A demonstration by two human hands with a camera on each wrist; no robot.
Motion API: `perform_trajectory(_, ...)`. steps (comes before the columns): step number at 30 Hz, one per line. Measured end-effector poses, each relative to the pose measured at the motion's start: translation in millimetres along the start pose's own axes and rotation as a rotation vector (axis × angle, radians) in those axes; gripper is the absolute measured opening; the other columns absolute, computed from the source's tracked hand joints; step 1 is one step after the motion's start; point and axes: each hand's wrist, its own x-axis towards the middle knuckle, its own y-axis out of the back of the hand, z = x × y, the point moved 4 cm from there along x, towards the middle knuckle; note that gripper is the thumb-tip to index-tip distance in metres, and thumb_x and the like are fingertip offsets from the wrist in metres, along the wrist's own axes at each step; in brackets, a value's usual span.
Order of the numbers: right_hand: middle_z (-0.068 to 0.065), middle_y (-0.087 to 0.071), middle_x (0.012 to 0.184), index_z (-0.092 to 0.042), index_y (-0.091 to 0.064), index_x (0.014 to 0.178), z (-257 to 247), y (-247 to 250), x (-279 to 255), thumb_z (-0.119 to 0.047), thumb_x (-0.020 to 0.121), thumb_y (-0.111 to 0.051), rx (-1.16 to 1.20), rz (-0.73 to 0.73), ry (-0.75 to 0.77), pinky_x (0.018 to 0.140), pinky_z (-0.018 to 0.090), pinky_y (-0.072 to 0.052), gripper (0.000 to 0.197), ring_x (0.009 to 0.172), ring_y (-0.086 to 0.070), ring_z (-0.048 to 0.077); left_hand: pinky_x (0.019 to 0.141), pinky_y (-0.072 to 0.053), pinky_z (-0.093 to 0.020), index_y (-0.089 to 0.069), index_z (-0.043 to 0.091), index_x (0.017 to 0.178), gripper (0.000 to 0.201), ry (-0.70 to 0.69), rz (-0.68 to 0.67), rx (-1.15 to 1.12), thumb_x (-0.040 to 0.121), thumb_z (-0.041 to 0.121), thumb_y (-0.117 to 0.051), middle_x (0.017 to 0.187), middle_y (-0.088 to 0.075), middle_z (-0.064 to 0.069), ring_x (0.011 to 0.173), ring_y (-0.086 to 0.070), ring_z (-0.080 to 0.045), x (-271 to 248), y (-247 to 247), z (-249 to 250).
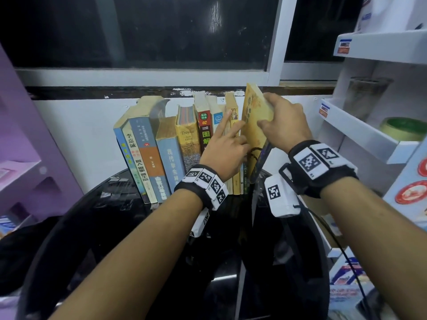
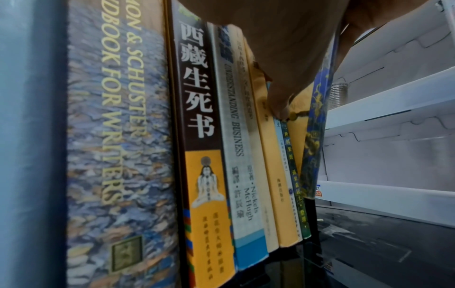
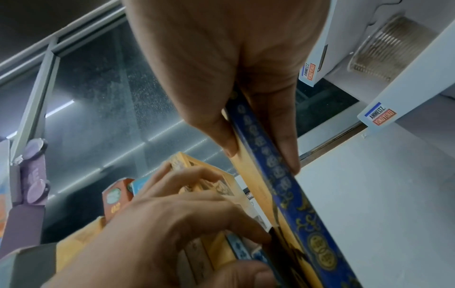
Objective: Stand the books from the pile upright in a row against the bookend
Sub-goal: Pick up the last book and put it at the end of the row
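Note:
A row of books [image 1: 175, 144] stands upright against the wall on a black glass table [image 1: 111, 218]. My right hand [image 1: 270, 112] grips the top of a yellow book with a blue patterned spine [image 1: 255, 116] at the row's right end. This book leans left towards the row, and its blue spine [image 3: 278, 171] runs between my thumb and fingers. My left hand [image 1: 231, 139] presses on the spines next to it, index finger straight along a thin yellow book [image 1: 234, 114]. A grey curved piece [image 1: 159, 109] behind the left books may be the bookend; I cannot tell.
A white display rack [image 1: 360, 128] stands close on the right, holding a stack of clear cups [image 1: 365, 93] and a green tape roll [image 1: 404, 128]. A purple shelf unit [image 1: 25, 139] is on the left. A dark window [image 1: 161, 31] is above the books.

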Motion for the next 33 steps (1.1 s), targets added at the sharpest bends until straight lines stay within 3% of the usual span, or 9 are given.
perform_trajectory(4,0.015,-0.062,0.119,-0.019,-0.051,0.134,4.8,-8.1,2.6,-0.020,0.088,-0.065,-0.007,0.014,0.012,0.091,0.046,-0.052,0.048,0.108,-0.059,0.035,0.117,0.001,-0.057,-0.074,0.026,0.089,0.013,-0.006,0.027,-0.011,0.080,0.032,-0.066,0.093,-0.072,0.008,0.133,-0.040,-0.027,0.2,-3.1,-1.2)
perform_trajectory(7,0.015,-0.059,0.119,-0.014,-0.053,0.129,7.2,-14.5,3.2,-0.020,0.089,-0.064,-0.084,0.021,0.052,0.091,0.042,-0.046,0.042,0.109,-0.055,0.033,0.117,0.000,-0.057,-0.074,0.027,0.090,0.014,-0.006,0.028,-0.024,0.082,0.034,-0.065,0.097,-0.071,0.008,0.135,-0.039,-0.027,-0.2,-5.7,-0.9)
perform_trajectory(16,0.015,-0.045,0.126,-0.013,-0.049,0.134,11.6,-29.0,1.9,-0.020,0.092,-0.060,-0.123,0.006,0.060,0.093,0.039,-0.043,0.044,0.110,-0.054,0.037,0.117,-0.001,-0.056,-0.075,0.028,0.087,0.011,-0.013,0.032,-0.065,0.080,0.034,-0.070,0.092,-0.071,0.008,0.131,-0.044,-0.028,0.6,-5.2,-1.9)
perform_trajectory(21,0.015,-0.043,0.126,-0.017,-0.042,0.132,11.8,-30.9,2.0,-0.022,0.090,-0.058,-0.057,-0.008,0.024,0.085,0.038,-0.041,0.046,0.104,-0.054,0.038,0.117,0.000,-0.055,-0.075,0.028,0.086,0.010,-0.012,0.034,-0.057,0.079,0.034,-0.070,0.092,-0.071,0.007,0.132,-0.043,-0.027,0.5,-5.8,-1.8)
perform_trajectory(23,0.014,-0.042,0.125,-0.018,-0.041,0.130,11.6,-30.0,1.8,-0.022,0.085,-0.059,-0.012,-0.056,0.030,0.082,0.034,-0.038,0.048,0.103,-0.053,0.036,0.117,0.003,-0.054,-0.075,0.028,0.087,0.011,-0.006,0.025,-0.038,0.079,0.033,-0.069,0.091,-0.071,0.008,0.133,-0.042,-0.026,0.5,-6.4,-1.8)
perform_trajectory(26,0.012,-0.040,0.129,-0.021,-0.041,0.137,14.8,-25.3,-1.3,-0.020,0.078,-0.065,-0.008,-0.165,0.054,0.091,0.035,-0.043,0.064,0.110,-0.051,0.032,0.117,0.002,-0.055,-0.075,0.028,0.089,0.013,-0.004,0.017,-0.044,0.078,0.033,-0.070,0.092,-0.071,0.007,0.133,-0.041,-0.026,0.5,-7.0,-1.3)
perform_trajectory(28,0.013,-0.040,0.132,-0.021,-0.036,0.144,17.8,-21.6,-2.8,-0.019,0.079,-0.067,-0.065,-0.218,0.090,0.097,0.037,-0.043,0.072,0.117,-0.049,0.030,0.117,0.002,-0.055,-0.075,0.027,0.090,0.014,-0.005,0.014,-0.054,0.078,0.033,-0.071,0.094,-0.071,0.007,0.134,-0.041,-0.027,0.7,-6.8,-1.4)
perform_trajectory(33,0.008,-0.028,0.143,-0.023,-0.024,0.150,25.3,-27.9,0.7,-0.016,0.085,-0.066,-0.172,-0.307,0.135,0.097,0.045,-0.048,0.078,0.116,-0.051,0.030,0.116,0.005,-0.054,-0.075,0.028,0.093,0.014,0.002,0.000,-0.067,0.080,0.033,-0.070,0.097,-0.072,0.006,0.136,-0.038,-0.027,0.7,-5.5,-0.2)
